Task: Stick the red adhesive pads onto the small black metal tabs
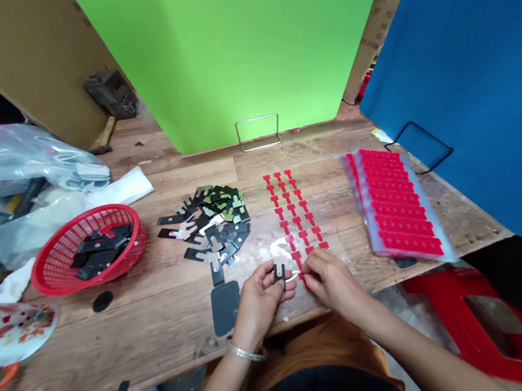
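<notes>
One mug (22, 329) with an orange handle, out at far left on the wooden surface (165, 343). Next along, a red basket (40, 263), part-filled with black pieces (101, 250). Now a jumbled pile (212, 233) of forked pieces, black and bare metal mixed, and just below, a dark rounded pad (226, 310) lying flat. Straight to the action: left hand (259, 291), fingers closed around one black forked piece (280, 272) near the front edge! From there, a thin white strip (292, 276), curving across to the right. Behind, three columns of red T-shaped pieces (293, 195). Then the right hand (336, 279), fingertips pinched on the strip's end, close to the left hand but apart. Farther right, overlapping sheets of red pieces (398, 200); finally, a blue board (482, 88), standing tall.
</notes>
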`<state>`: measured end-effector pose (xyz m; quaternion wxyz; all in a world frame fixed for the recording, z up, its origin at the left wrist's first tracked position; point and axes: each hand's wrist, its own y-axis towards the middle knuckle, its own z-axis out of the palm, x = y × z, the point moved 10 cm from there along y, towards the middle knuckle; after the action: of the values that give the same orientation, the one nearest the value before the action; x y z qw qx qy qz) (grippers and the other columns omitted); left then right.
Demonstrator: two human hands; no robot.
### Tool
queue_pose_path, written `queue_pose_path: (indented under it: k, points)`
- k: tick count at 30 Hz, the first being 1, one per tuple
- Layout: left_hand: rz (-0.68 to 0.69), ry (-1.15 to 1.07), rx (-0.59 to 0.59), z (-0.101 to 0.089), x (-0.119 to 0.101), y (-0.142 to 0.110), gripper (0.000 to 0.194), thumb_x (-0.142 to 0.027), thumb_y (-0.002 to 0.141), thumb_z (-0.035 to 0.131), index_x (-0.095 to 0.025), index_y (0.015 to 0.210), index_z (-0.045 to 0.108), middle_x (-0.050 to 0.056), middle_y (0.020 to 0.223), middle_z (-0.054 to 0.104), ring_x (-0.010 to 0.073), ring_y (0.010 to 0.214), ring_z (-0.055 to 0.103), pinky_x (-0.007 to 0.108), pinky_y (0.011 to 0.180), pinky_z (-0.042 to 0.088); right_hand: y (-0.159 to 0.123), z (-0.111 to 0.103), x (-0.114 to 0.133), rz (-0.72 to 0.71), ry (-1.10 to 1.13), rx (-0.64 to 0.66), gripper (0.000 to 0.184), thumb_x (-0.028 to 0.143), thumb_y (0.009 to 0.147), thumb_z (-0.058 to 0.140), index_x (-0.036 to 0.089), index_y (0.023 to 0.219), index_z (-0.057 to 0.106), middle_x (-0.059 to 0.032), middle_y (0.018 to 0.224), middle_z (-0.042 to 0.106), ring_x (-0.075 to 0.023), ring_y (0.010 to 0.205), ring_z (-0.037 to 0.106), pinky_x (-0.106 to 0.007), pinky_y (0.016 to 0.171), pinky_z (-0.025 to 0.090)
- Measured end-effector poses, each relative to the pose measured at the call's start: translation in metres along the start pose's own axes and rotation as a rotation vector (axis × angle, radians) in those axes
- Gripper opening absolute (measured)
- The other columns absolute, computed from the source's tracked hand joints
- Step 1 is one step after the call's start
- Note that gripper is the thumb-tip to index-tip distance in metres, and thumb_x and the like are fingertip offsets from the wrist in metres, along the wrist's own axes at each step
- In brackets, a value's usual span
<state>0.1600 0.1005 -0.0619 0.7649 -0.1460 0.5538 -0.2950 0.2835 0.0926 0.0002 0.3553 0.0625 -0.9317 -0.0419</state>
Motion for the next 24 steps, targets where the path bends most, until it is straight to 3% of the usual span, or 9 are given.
queue_pose_path:
  k: [4, 8, 12, 15, 20, 24]
  points:
    - [0.006, 0.011, 0.007, -0.001, 0.001, 0.001, 0.046, -0.017, 0.063, 0.072, -0.016, 0.102, 0.048, 0.008, 0.086, 0.068, 0.0185, 0.071, 0.068, 0.031, 0.069, 0.055, 0.001, -0.009, -0.010, 0.075, 0.208, 0.008, 0.012, 0.008, 0.072, 0.051, 0.018, 0.067, 0.054, -0.0005, 0.071, 0.053, -0.0141, 0.070, 0.050, -0.024, 0.062, 0.038]
    - [0.008, 0.042, 0.024, 0.000, 0.001, 0.003, 0.042, -0.017, 0.065, 0.069, -0.016, 0.101, 0.047, 0.009, 0.087, 0.068, 0.0191, 0.072, 0.068, 0.032, 0.070, 0.054, -0.002, -0.016, -0.027, 0.266, 0.556, 0.071, 0.005, 0.017, 0.074, 0.053, 0.018, 0.069, 0.054, 0.0030, 0.065, 0.052, -0.0105, 0.059, 0.048, -0.021, 0.056, 0.037]
    - [0.002, 0.040, 0.050, 0.004, -0.003, -0.001, 0.046, -0.016, 0.065, 0.068, -0.013, 0.106, 0.047, 0.010, 0.088, 0.068, 0.0187, 0.072, 0.067, 0.032, 0.072, 0.053, 0.000, -0.017, -0.028, 0.390, 0.786, 0.022, 0.011, 0.024, 0.070, 0.061, 0.018, 0.072, 0.053, 0.0037, 0.065, 0.053, -0.0092, 0.057, 0.048, -0.021, 0.055, 0.038]
    - [0.008, 0.030, 0.074, 0.009, -0.009, -0.007, 0.051, -0.016, 0.063, 0.070, -0.012, 0.110, 0.049, 0.010, 0.090, 0.067, 0.0181, 0.072, 0.067, 0.031, 0.070, 0.052, 0.004, -0.007, -0.016, 0.381, 0.847, -0.034, 0.017, 0.024, 0.067, 0.066, 0.018, 0.072, 0.051, 0.0038, 0.067, 0.054, -0.0093, 0.060, 0.052, -0.020, 0.056, 0.041]
    - [0.014, -0.002, 0.110, 0.016, -0.015, -0.018, 0.051, -0.017, 0.063, 0.070, -0.014, 0.111, 0.053, 0.008, 0.092, 0.067, 0.0154, 0.070, 0.065, 0.026, 0.065, 0.051, 0.004, 0.017, 0.002, 0.348, 0.888, -0.046, 0.015, 0.025, 0.073, 0.063, 0.020, 0.078, 0.050, 0.0035, 0.067, 0.056, -0.0096, 0.053, 0.056, -0.020, 0.049, 0.043]
    - [0.032, 0.004, 0.116, 0.017, -0.018, -0.022, 0.052, -0.019, 0.063, 0.071, -0.013, 0.112, 0.052, 0.008, 0.093, 0.066, 0.0141, 0.067, 0.064, 0.025, 0.063, 0.051, 0.002, 0.019, 0.006, 0.301, 0.860, -0.078, 0.011, 0.022, 0.077, 0.059, 0.020, 0.080, 0.049, 0.0036, 0.068, 0.057, -0.0081, 0.050, 0.056, -0.019, 0.047, 0.043]
